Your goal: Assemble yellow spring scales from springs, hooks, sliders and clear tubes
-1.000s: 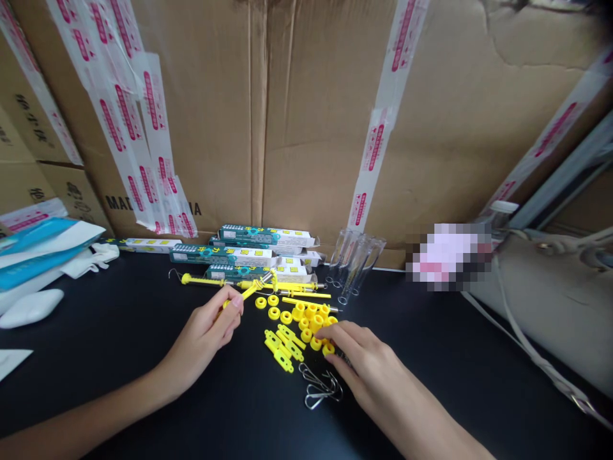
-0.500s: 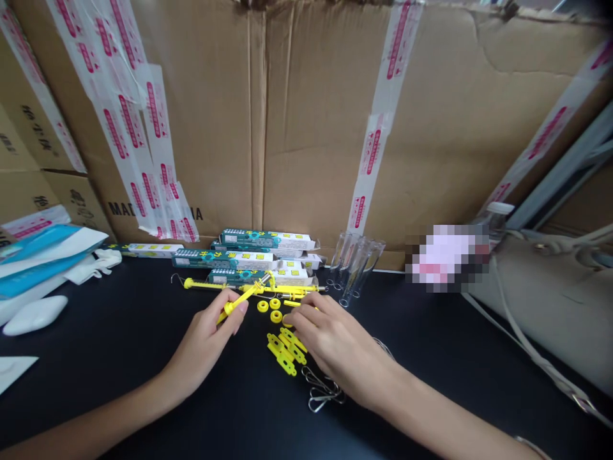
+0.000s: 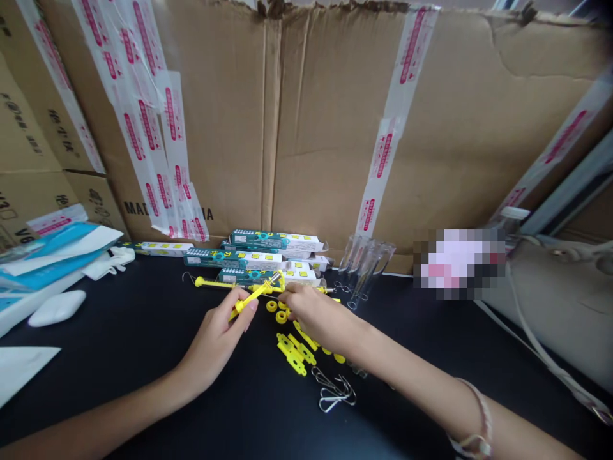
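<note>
Holding one rod (image 3: pixel 253 296), left hand (image 3: pixel 213 332), at least three rings (image 3: pixel 281 321) beside

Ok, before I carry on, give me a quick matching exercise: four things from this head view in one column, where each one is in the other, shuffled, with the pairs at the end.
1. silver wire hooks
2. clear tubes
3. yellow rod with a metal end
4. white mouse-shaped object

A. just right of the stacked cartons
B. toward the picture's left edge
C. on the near side of the flat yellow pieces
D. held in the left hand

Pairs: 1-C, 2-A, 3-D, 4-B
</note>
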`<state>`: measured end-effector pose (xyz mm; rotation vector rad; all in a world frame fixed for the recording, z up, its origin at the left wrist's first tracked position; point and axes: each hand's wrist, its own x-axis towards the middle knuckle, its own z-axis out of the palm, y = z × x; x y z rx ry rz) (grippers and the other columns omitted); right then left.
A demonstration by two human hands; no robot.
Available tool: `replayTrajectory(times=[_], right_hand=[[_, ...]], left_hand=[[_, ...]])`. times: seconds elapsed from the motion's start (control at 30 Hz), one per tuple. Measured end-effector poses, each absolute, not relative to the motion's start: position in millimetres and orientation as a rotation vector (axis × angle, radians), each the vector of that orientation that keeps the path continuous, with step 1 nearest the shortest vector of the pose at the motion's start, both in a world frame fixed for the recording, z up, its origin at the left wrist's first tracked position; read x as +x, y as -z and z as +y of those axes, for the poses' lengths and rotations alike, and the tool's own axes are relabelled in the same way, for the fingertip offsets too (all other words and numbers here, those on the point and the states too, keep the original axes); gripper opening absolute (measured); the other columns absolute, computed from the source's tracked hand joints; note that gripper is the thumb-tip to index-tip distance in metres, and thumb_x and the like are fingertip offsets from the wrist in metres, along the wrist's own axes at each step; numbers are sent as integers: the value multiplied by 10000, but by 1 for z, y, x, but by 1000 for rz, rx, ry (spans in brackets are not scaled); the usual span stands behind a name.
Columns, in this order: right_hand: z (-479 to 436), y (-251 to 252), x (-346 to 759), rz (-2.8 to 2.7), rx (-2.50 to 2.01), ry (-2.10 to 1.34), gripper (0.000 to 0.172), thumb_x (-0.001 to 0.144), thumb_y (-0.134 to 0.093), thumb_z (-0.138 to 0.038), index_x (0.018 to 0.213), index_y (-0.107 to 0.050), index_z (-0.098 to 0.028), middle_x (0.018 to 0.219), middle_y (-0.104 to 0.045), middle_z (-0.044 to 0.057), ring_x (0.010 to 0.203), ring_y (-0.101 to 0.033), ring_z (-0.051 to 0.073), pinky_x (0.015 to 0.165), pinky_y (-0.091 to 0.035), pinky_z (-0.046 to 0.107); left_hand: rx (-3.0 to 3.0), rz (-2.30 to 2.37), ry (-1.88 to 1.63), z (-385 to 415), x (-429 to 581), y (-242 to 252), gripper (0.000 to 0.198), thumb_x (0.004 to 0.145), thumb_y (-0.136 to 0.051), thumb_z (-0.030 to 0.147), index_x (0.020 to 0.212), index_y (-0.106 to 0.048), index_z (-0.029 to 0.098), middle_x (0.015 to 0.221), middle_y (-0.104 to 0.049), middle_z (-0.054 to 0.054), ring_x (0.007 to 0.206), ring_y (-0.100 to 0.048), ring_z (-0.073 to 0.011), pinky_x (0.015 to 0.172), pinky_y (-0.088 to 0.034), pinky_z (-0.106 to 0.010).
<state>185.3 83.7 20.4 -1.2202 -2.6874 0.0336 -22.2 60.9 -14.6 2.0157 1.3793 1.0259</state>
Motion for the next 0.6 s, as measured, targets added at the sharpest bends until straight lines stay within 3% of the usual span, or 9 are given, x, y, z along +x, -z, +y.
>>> replayTrajectory(times=[0.1, 0.2, 0.3, 0.43, 0.6], right_hand=[[90, -15, 184, -2650, -1168, -107, 361, 770, -540, 61, 1038, -705, -116, 990, -694, 110, 865, -659, 196, 726, -481, 285], [91, -12, 179, -2619, -1117, -157, 356, 791, -566, 37, 1077, -711, -119, 1026, -707, 120, 916, -673, 214, 772, -509, 303], [85, -12, 175, -2597, -1061, -192, 390, 808, -582, 22, 1158, -683, -115, 1081, -707, 124, 987, -673, 221, 821, -527, 308], [78, -21, 184, -2541, -1041, -189, 438, 831, -535, 46, 1213, -655, -133, 1128, -702, 106, 1034, -668, 201, 878, -530, 299], [82, -35, 218, -2442, -1229, -62, 442, 830, -433, 87, 1129, -691, -111, 1096, -721, 128, 974, -689, 204, 870, -526, 332]], left_hand=[[2160, 1473, -1061, 68, -27, 12, 279, 997, -380, 466, 877, -465, 229, 704, -482, 50, 559, -489, -137, 513, -407, -240], [2367, 1529, -1058, 84, -37, 14, 230, 957, -464, 448, 973, -499, 221, 988, -587, -39, 874, -622, -230, 691, -502, -322], [2559, 1528, -957, 102, -50, 18, 238, 961, -477, 419, 1087, -496, 218, 1128, -605, -79, 1072, -618, -279, 830, -524, -386], [2700, 1600, -773, 113, -60, 20, 167, 970, -511, 377, 989, -483, 213, 1005, -637, -60, 943, -670, -260, 742, -541, -351], [2747, 1815, -652, 107, -60, 13, 74, 986, -495, 263, 950, -474, 202, 931, -609, -57, 875, -659, -250, 582, -493, -283]])
